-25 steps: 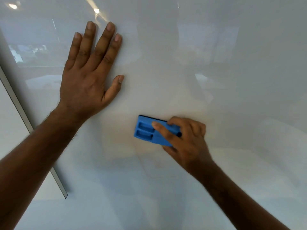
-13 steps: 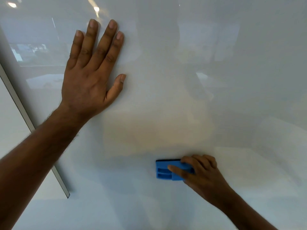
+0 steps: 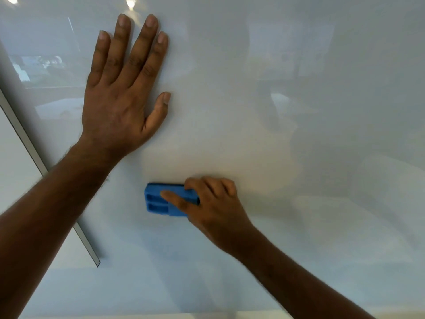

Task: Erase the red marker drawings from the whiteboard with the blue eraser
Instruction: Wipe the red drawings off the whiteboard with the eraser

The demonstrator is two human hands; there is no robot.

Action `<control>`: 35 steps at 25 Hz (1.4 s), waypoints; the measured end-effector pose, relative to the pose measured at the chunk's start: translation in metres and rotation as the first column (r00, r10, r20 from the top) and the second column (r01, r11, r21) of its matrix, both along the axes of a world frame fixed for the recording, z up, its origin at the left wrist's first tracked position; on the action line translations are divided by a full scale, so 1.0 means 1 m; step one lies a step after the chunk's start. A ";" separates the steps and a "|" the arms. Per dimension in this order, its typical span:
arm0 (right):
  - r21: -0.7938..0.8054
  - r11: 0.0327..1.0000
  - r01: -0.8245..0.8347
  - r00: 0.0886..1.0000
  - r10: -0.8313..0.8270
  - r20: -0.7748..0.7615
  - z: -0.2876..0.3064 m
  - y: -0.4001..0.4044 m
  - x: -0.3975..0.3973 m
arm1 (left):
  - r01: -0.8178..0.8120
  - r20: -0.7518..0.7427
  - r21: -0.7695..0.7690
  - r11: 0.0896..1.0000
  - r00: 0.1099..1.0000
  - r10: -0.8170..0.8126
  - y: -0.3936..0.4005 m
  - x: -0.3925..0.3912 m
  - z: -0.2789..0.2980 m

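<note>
1. Bracing at upper left of frame: left hand [image 3: 119,88] lies flat on the whiteboard [image 3: 299,111], fingers straight and slightly spread, thumb out to the side, holding nothing. Good anchor; best left planted and well apart from the wipe path so it smears nothing.
2. Metal frame edge [image 3: 27,143] runs diagonally down the left side of frame, passing behind the left forearm. Strokes should stop short of it, in my judgement, so the eraser does not catch.
3. Blue eraser [image 3: 161,201] sits lower centre of frame, flat against the board, long side roughly horizontal, two recessed slots facing the camera.
4. Right hand [image 3: 207,203] grips the eraser's right end: index finger laid across the blue back, other fingers curled over the top edge. Thumb is hidden, cannot tell where it sits.
5. No red marker lines visible anywhere; only a faint warm-tinted haze [image 3: 218,146] mid-frame above the eraser. It could be residue or just a reflection, can't tell.
6. Judgement: task nearly done. To finish well: keep the felt face fully flat, use even pressure and overlapping passes up through the haze patch, avoid tilting onto an edge.
</note>
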State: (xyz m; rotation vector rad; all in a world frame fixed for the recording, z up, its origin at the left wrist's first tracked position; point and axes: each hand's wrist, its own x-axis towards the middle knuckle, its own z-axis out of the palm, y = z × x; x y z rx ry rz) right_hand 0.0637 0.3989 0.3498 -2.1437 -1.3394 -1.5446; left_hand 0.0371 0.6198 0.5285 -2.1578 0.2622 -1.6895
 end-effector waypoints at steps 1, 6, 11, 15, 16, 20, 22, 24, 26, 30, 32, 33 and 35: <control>-0.074 0.997 -0.008 1.000 0.008 0.000 -0.018 -0.007 0.001 | 0.001 -0.003 -0.003 1.000 1.000 -0.001 0.000 0.000 0.000; -0.312 0.949 0.050 0.998 -0.033 0.059 -0.099 -0.080 0.018 | -0.005 -0.008 -0.003 1.000 1.000 0.005 -0.001 -0.002 0.000; -0.226 0.971 0.085 0.995 -0.071 0.069 -0.083 -0.141 0.037 | -0.022 -0.015 -0.006 1.000 1.000 0.022 -0.003 -0.002 -0.001; -0.039 0.996 0.086 0.996 -0.087 -0.018 -0.004 -0.127 0.034 | -0.023 -0.011 -0.017 1.000 1.000 0.023 -0.004 -0.002 -0.002; 0.014 0.996 0.085 0.995 -0.084 -0.054 0.016 -0.116 0.032 | -0.017 -0.013 -0.023 1.000 1.000 0.017 -0.004 -0.002 -0.002; 0.144 0.989 0.021 0.990 -0.001 -0.138 0.072 -0.050 0.015 | -0.006 -0.037 -0.034 0.999 0.999 0.005 -0.003 -0.004 -0.002; 0.097 0.995 -0.006 0.993 0.017 -0.117 0.067 -0.021 0.007 | 0.015 -0.034 -0.030 0.999 0.999 -0.016 -0.004 -0.004 -0.001; -0.020 0.999 -0.043 0.997 0.042 -0.066 0.039 -0.008 0.003 | 0.035 -0.025 -0.031 0.999 0.999 -0.036 -0.004 -0.005 -0.001; -0.179 0.982 -0.064 0.998 0.061 -0.024 -0.003 -0.016 0.004 | 0.050 -0.027 -0.024 0.998 0.998 -0.051 -0.005 -0.006 0.000; -0.390 0.921 -0.010 1.000 0.001 -0.024 -0.074 -0.078 0.014 | 0.065 -0.026 -0.012 0.998 0.998 -0.065 -0.007 -0.007 -0.001; -0.400 0.916 0.032 0.999 -0.036 -0.003 -0.095 -0.116 0.023 | 0.069 -0.030 -0.013 0.998 0.997 -0.069 -0.008 -0.007 -0.001; -0.389 0.920 0.055 0.998 -0.056 0.010 -0.101 -0.135 0.029 | 0.066 -0.035 -0.016 0.998 0.997 -0.066 -0.010 -0.007 0.000; -0.337 0.937 0.096 0.995 -0.088 0.039 -0.102 -0.165 0.038 | 0.051 -0.051 -0.035 0.998 0.997 -0.052 -0.011 -0.009 -0.001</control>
